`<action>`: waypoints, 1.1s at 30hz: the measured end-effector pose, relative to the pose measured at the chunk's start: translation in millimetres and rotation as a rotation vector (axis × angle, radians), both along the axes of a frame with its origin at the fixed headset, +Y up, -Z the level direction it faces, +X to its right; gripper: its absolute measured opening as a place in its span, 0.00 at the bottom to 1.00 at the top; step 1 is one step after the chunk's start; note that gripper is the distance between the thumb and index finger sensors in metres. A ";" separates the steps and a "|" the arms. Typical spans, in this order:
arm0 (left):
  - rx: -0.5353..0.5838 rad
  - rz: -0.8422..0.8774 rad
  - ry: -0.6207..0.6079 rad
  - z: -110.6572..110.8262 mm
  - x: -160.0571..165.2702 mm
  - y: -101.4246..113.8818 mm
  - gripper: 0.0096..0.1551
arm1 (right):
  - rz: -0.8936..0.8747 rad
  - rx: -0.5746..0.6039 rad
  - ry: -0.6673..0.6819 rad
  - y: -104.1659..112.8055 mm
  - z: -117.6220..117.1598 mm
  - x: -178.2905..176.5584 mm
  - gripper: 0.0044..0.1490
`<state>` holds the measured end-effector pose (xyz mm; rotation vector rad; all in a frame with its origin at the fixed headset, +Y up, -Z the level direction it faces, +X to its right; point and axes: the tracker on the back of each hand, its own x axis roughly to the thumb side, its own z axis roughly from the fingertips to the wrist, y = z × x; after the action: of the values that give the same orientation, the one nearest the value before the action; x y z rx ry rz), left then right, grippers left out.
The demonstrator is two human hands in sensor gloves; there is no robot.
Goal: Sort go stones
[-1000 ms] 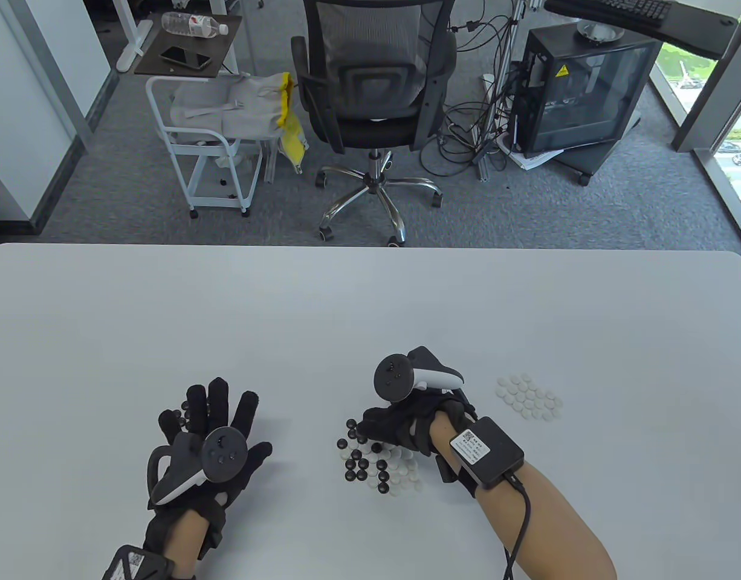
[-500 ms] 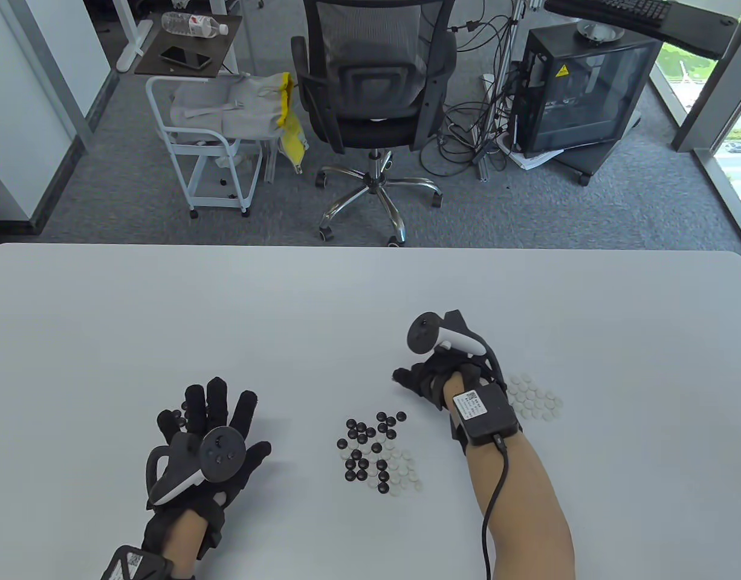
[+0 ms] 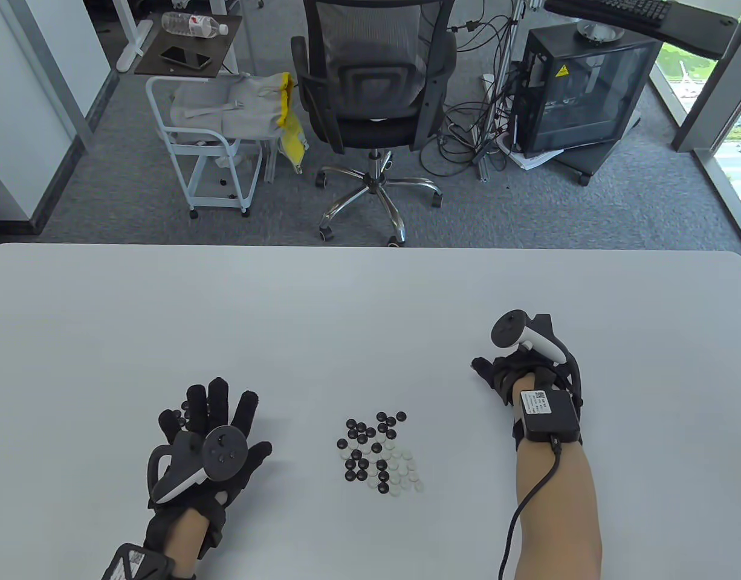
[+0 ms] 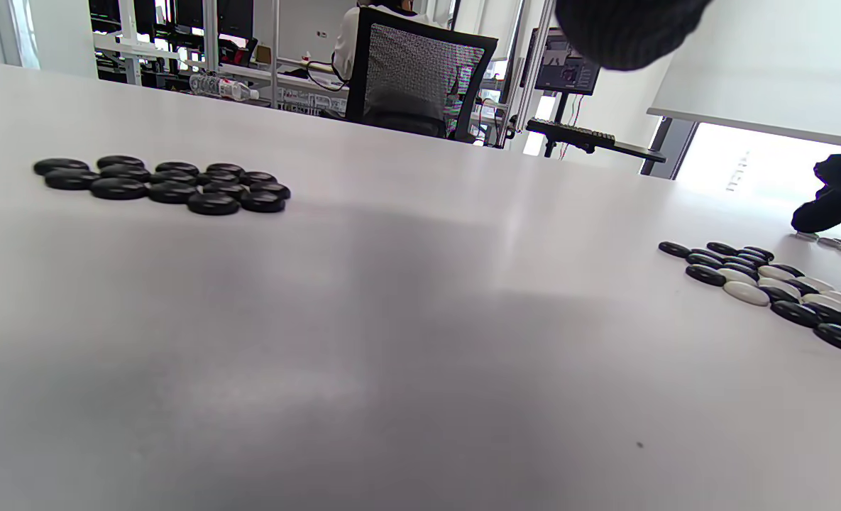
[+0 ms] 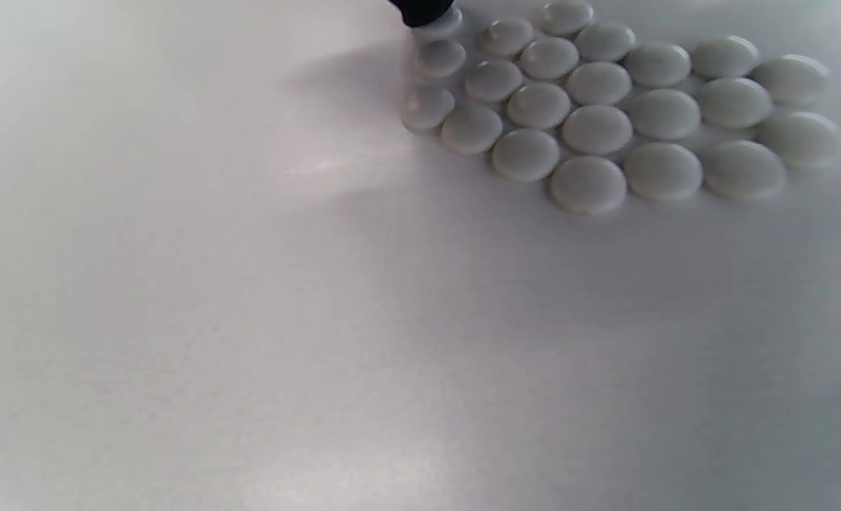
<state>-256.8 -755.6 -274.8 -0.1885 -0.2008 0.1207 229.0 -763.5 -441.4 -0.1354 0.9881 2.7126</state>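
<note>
A mixed pile of black and white Go stones (image 3: 379, 453) lies at the table's front middle, also low at the right in the left wrist view (image 4: 775, 291). My left hand (image 3: 207, 417) lies flat with spread fingers, partly over a group of black stones (image 4: 165, 184). My right hand (image 3: 497, 374) hovers with curled fingers over the cluster of white stones (image 5: 605, 106), which it hides in the table view. One gloved fingertip (image 5: 424, 8) holds a white stone (image 5: 440, 25) down at the cluster's edge.
The white table (image 3: 370, 302) reaches to its far edge behind the hands. An office chair (image 3: 370, 78), a white cart (image 3: 207, 139) and a computer case (image 3: 588, 84) stand on the floor beyond it.
My right hand has left the mixed pile and travelled right and away to the white cluster, which it now covers. The left hand has stayed put.
</note>
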 end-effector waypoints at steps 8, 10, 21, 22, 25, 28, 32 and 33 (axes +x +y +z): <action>-0.003 -0.003 0.002 0.0 0.4 0.2 0.48 | -0.072 0.013 -0.013 8.7 0.3 3.6 0.50; -0.005 -0.004 0.002 -0.1 0.4 0.0 0.49 | -0.075 0.024 0.026 15.9 0.5 -4.0 0.49; -0.005 -0.008 0.003 0.0 0.8 0.5 0.48 | -0.147 -0.070 0.560 36.3 48.9 -98.2 0.46; -0.006 -0.008 0.003 0.0 0.8 0.5 0.48 | -0.153 -0.080 0.597 34.5 55.5 -106.3 0.46; -0.006 -0.011 0.002 0.3 1.4 0.6 0.48 | -0.174 -0.105 0.675 26.0 70.8 -125.4 0.46; -0.003 -0.014 -0.001 0.6 1.9 0.6 0.49 | -0.171 -0.133 0.722 14.8 80.8 -138.7 0.46; -0.001 -0.010 0.000 0.5 1.3 0.8 0.49 | -0.170 -0.151 0.746 4.1 85.4 -145.8 0.46; -0.001 -0.007 0.002 0.4 0.9 0.9 0.48 | -0.168 -0.158 0.743 1.9 85.4 -145.2 0.46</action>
<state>-256.0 -754.7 -274.4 -0.1902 -0.1985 0.1135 83.9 -761.6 -355.9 0.9428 1.3117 2.5401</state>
